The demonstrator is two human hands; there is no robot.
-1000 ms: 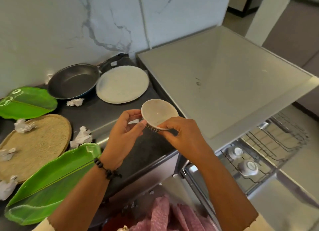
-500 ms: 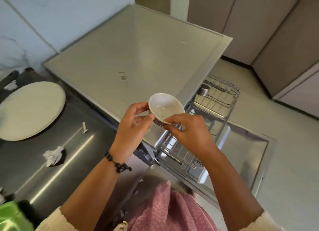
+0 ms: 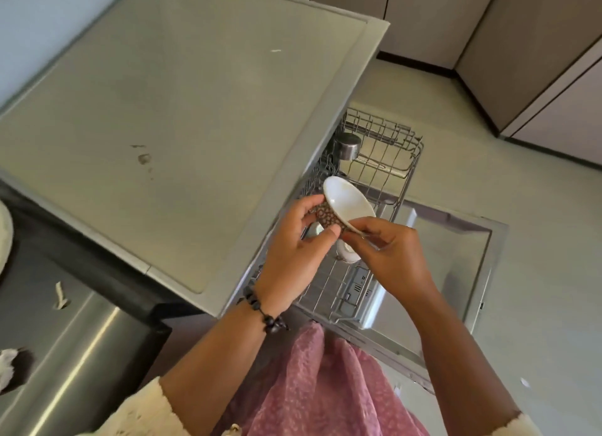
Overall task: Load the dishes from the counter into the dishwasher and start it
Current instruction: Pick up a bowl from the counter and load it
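Mid-frame, our left hand [image 3: 293, 253] and right hand [image 3: 387, 256] pinched 1 small bowl [image 3: 347, 204] above the part-loaded rack [image 3: 384, 162]; loading unfinished, dishwasher unstarted.

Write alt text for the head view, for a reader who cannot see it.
Both hands, left hand and right hand, hold a small white bowl tilted above the pulled-out dishwasher rack. A steel cup sits in the rack.

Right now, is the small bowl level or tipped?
Tipped. The bowl is held by both the left hand and right hand over the rack, its white inside facing sideways.
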